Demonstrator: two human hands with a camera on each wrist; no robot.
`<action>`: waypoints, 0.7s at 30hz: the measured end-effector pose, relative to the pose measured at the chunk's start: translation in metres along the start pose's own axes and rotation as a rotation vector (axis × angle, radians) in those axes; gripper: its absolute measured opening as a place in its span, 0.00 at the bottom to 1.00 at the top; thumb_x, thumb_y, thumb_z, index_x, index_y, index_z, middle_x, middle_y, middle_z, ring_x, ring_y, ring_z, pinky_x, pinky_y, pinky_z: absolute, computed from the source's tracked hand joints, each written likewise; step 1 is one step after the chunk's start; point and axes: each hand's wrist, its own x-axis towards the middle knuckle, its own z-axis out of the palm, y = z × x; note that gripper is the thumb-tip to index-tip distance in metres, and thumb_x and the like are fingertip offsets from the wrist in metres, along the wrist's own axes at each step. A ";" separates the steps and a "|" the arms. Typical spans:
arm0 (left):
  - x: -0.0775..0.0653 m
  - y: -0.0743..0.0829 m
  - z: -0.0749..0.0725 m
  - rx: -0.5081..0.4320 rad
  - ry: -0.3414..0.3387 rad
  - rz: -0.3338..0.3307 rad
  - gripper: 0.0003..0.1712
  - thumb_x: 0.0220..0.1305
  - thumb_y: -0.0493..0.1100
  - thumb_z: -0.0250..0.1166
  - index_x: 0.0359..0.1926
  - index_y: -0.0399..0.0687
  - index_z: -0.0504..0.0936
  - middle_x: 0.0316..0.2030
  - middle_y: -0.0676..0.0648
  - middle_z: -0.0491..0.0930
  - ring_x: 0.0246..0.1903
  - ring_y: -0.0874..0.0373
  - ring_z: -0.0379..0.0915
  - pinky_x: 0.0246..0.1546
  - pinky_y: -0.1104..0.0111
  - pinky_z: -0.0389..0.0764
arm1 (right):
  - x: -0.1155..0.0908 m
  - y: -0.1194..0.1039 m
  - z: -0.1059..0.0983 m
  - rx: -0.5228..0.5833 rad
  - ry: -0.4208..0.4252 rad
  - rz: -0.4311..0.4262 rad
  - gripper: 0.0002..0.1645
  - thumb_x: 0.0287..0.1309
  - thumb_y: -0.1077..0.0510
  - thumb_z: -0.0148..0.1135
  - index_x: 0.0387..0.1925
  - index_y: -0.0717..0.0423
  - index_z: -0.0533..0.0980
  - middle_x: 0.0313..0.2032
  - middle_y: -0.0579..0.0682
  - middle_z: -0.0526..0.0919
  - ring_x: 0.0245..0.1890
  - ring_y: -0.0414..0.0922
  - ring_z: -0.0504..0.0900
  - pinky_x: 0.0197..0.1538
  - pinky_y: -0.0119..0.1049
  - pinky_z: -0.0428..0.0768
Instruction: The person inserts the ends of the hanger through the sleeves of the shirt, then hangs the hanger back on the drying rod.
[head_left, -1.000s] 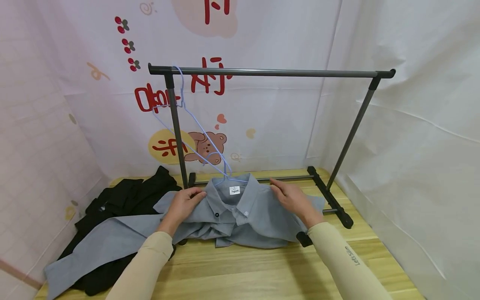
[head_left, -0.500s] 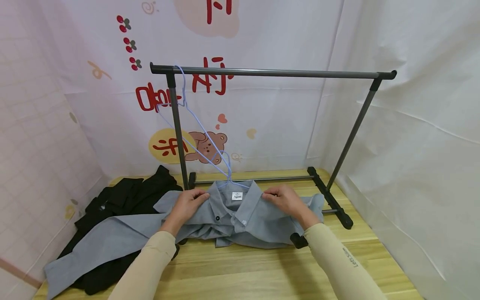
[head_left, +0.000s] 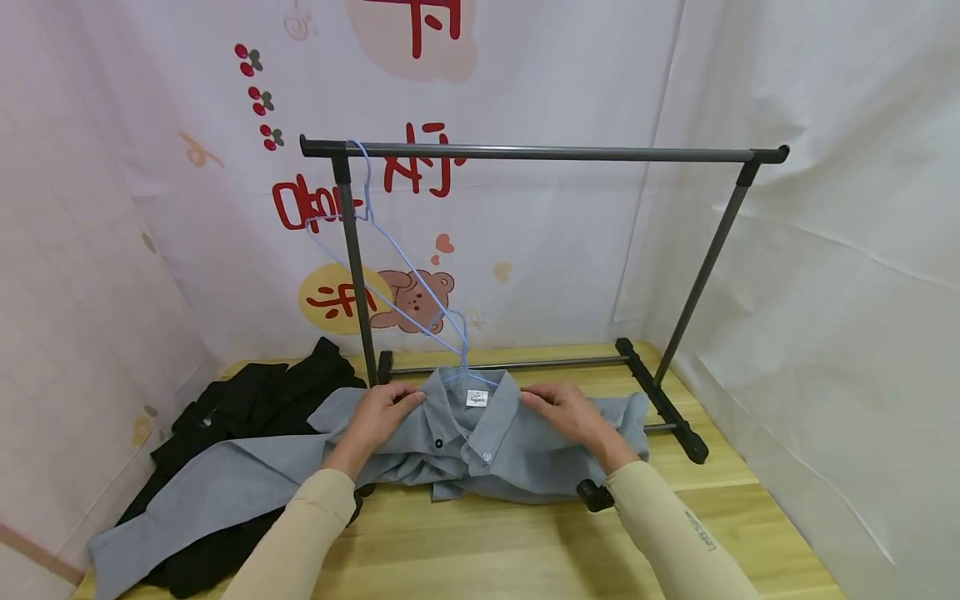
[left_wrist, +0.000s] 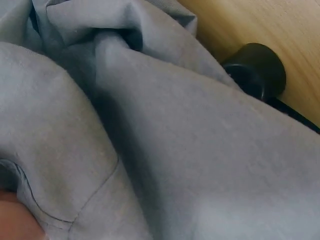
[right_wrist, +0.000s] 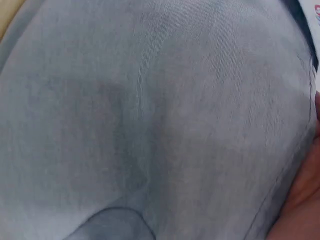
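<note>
A grey-blue button-down shirt [head_left: 543, 442] lies with its collar facing me and one sleeve spread to the left. The hook of a light-blue wire hanger [head_left: 465, 342] rises from its neck opening, above a white label. My left hand [head_left: 380, 417] pinches the cloth at the shoulder left of the collar. Right of the collar, my right hand [head_left: 572, 412] pinches the other shoulder between thumb and fingers. Grey cloth fills both wrist views, with only a bit of each hand at the edge. A second light-blue wire hanger [head_left: 408, 262] hangs from the rack's left end.
A dark metal garment rack [head_left: 547, 153] stands behind and around the shirt, its black foot [head_left: 595, 496] poking out by my right forearm. Black clothing [head_left: 262, 400] is heaped at the left, partly under the grey sleeve. White printed sheets enclose the wooden tabletop [head_left: 480, 550].
My right hand has moved left along the shoulder, closer to the collar. The collar has come slightly toward me, and the hook in it has shifted right. My left hand has moved slightly right.
</note>
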 end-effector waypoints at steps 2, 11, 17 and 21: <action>-0.002 0.000 0.001 0.004 0.005 0.001 0.11 0.72 0.48 0.62 0.43 0.49 0.86 0.40 0.50 0.84 0.40 0.54 0.76 0.43 0.56 0.75 | -0.002 -0.001 0.004 0.014 0.002 0.017 0.21 0.70 0.48 0.58 0.57 0.53 0.81 0.54 0.52 0.83 0.55 0.51 0.80 0.54 0.50 0.77; -0.004 -0.010 -0.012 0.031 0.003 -0.008 0.15 0.69 0.50 0.64 0.48 0.46 0.87 0.47 0.45 0.83 0.47 0.48 0.78 0.49 0.51 0.76 | -0.004 -0.003 0.002 -0.002 0.130 0.059 0.19 0.68 0.50 0.61 0.54 0.54 0.83 0.53 0.53 0.83 0.53 0.52 0.81 0.53 0.51 0.78; -0.006 -0.025 -0.033 0.035 0.023 -0.099 0.25 0.71 0.51 0.62 0.61 0.41 0.78 0.58 0.36 0.76 0.58 0.40 0.71 0.57 0.47 0.71 | -0.011 0.013 -0.019 -0.006 0.224 0.019 0.19 0.70 0.51 0.59 0.54 0.58 0.82 0.51 0.56 0.84 0.51 0.55 0.82 0.52 0.52 0.78; -0.012 -0.034 -0.044 0.082 0.064 -0.084 0.20 0.72 0.45 0.61 0.58 0.38 0.79 0.54 0.36 0.79 0.51 0.42 0.75 0.53 0.48 0.73 | -0.017 0.022 -0.030 0.017 0.271 0.083 0.22 0.71 0.50 0.58 0.57 0.60 0.80 0.53 0.59 0.82 0.55 0.57 0.79 0.56 0.54 0.75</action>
